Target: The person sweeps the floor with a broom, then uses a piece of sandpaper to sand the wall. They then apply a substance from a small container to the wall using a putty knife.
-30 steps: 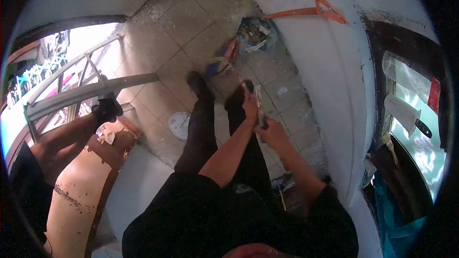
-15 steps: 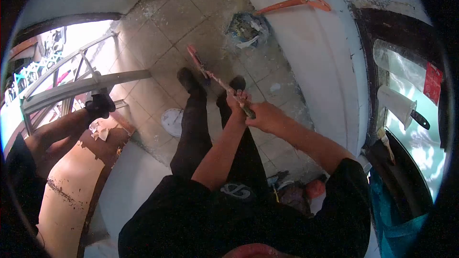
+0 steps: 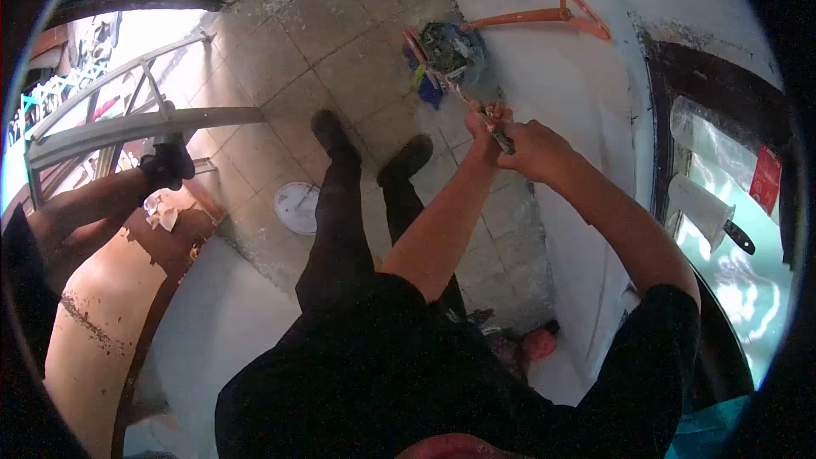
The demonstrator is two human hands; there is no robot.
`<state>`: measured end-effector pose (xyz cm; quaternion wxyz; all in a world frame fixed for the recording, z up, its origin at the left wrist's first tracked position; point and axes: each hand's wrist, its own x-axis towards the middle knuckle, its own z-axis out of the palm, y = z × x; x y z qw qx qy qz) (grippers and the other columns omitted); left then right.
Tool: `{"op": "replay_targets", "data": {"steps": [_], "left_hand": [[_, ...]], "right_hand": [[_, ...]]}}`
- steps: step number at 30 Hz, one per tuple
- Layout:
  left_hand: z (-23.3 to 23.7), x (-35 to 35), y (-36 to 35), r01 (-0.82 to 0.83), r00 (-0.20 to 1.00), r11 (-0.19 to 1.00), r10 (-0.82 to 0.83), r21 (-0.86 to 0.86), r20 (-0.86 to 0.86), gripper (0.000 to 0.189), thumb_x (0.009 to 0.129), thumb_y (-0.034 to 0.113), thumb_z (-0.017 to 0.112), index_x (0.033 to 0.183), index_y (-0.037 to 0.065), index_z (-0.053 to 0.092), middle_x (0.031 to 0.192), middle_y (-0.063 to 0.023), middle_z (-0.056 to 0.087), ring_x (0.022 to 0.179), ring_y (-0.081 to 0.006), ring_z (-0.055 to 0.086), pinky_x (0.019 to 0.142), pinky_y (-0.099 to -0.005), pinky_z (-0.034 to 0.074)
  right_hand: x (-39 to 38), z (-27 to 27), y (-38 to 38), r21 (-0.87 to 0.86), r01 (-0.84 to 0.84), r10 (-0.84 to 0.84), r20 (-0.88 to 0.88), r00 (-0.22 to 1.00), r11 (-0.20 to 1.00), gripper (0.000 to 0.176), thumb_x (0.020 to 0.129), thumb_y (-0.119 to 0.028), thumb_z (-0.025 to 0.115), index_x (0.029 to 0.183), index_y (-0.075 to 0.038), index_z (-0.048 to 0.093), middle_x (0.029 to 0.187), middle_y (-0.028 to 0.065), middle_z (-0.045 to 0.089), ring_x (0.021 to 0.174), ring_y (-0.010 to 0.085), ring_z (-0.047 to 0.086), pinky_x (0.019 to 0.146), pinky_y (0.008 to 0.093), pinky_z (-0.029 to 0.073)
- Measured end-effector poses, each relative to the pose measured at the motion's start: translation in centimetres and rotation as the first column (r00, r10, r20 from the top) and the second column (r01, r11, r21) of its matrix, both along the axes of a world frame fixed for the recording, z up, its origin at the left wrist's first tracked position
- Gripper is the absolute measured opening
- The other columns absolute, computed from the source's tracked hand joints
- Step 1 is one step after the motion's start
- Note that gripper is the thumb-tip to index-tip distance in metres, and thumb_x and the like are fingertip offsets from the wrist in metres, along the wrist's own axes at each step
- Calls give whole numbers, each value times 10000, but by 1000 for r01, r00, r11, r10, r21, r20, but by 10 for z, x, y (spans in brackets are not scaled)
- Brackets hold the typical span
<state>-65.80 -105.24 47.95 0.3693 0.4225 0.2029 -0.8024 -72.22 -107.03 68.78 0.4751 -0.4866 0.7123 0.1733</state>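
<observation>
My left hand [image 3: 488, 129] is wrapped round the stick of a broom [image 3: 467, 95], and my right hand [image 3: 537, 150] is closed on its upper end, right beside the left. The handle looks worn and blotchy. At the far end, the pink head with blue and yellow bristles [image 3: 431, 92] is low over the floor, at the near-left edge of a container of debris [image 3: 453, 49]. From that container an orange handle with a triangular grip [image 3: 544, 15] leans toward the white wall.
A metal ladder [image 3: 144, 128] stands at the left, with another person's limbs [image 3: 93, 200] against it. A round white lid [image 3: 297, 207] lies on the tiles beside my leg. Peeling boards [image 3: 102, 323] are at lower left. On the right, a white scraper-like tool [image 3: 701, 208] hangs near the window.
Both hands have swung right and away from me with the broom. Its head has moved from in front of my feet to the debris container, and the bristles now show.
</observation>
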Motion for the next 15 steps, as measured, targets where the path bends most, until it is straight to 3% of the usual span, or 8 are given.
{"op": "replay_targets", "data": {"steps": [2, 5, 6, 8, 10, 11, 14, 15], "left_hand": [[7, 7, 1, 93, 994, 995, -91, -36, 53, 254, 796, 18, 557, 834, 135, 335, 746, -43, 388, 590, -221, 388, 525, -376, 379], [18, 40, 16, -17, 999, 999, 16, 32, 47, 210, 877, 97, 577, 838, 126, 372, 722, -27, 387, 595, -217, 392, 528, -372, 358], [20, 56, 27, -154, 986, 986, 149, -60, -80, 169, 948, 135, 555, 834, 126, 431, 714, -32, 420, 606, -206, 427, 559, -354, 385], [4, 78, 37, -293, 940, 947, 261, -129, -218, 199, 1019, 172, 533, 830, 125, 489, 706, -37, 454, 617, -195, 462, 590, -335, 412], [-21, 96, 48, -180, 901, 982, 188, 55, -391, 197, 1037, 190, 521, 849, 140, 483, 746, -22, 443, 635, -187, 447, 590, -332, 402], [-25, 91, 50, -179, 900, 982, 186, 54, -393, 197, 1037, 190, 521, 849, 140, 483, 746, -22, 443, 635, -187, 447, 590, -332, 402], [-36, 61, 48, -78, 997, 987, 73, -143, -40, 253, 1047, 241, 515, 820, 139, 473, 729, -15, 432, 617, -186, 419, 587, -339, 395], [-36, 50, 41, -84, 987, 994, 74, -70, -145, 284, 1046, 262, 493, 807, 113, 461, 732, -40, 462, 611, -195, 408, 575, -339, 377]], "right_hand": [[4, 5, 7, -31, 23, -22, 49, 999, 999, 510, 844, -397, 718, 1253, -96, 662, 1060, 220, 720, 985, 395, 701, 878, 507, 565], [38, 21, 13, 73, -21, 22, -15, 1000, 997, 538, 848, -399, 718, 1300, -119, 637, 1034, 224, 713, 985, 404, 695, 869, 510, 567], [45, 24, 11, 72, -22, 23, -17, 1000, 997, 538, 848, -399, 718, 1300, -119, 637, 1034, 224, 713, 985, 404, 695, 869, 510, 567], [54, 30, 8, 157, -40, 18, 138, 990, 987, 561, 857, -406, 718, 1341, -145, 612, 1048, 228, 701, 1016, 404, 686, 876, 507, 566], [55, 15, 12, 170, -72, 49, 135, 990, 983, 565, 860, -408, 717, 1345, -138, 608, 1070, 224, 697, 1033, 398, 683, 884, 506, 563], [54, 7, 12, 179, -109, 86, 133, 987, 978, 570, 864, -410, 715, 1349, -131, 604, 1092, 221, 693, 1049, 392, 680, 892, 505, 561], [47, -7, 9, 210, -148, 143, 41, 989, 966, 587, 867, -426, 711, 1343, -100, 603, 1122, 206, 693, 1060, 382, 679, 895, 504, 562], [42, -3, 6, 216, -143, 138, 39, 990, 966, 587, 867, -426, 711, 1343, -100, 603, 1122, 206, 693, 1060, 382, 679, 895, 504, 562]]}}
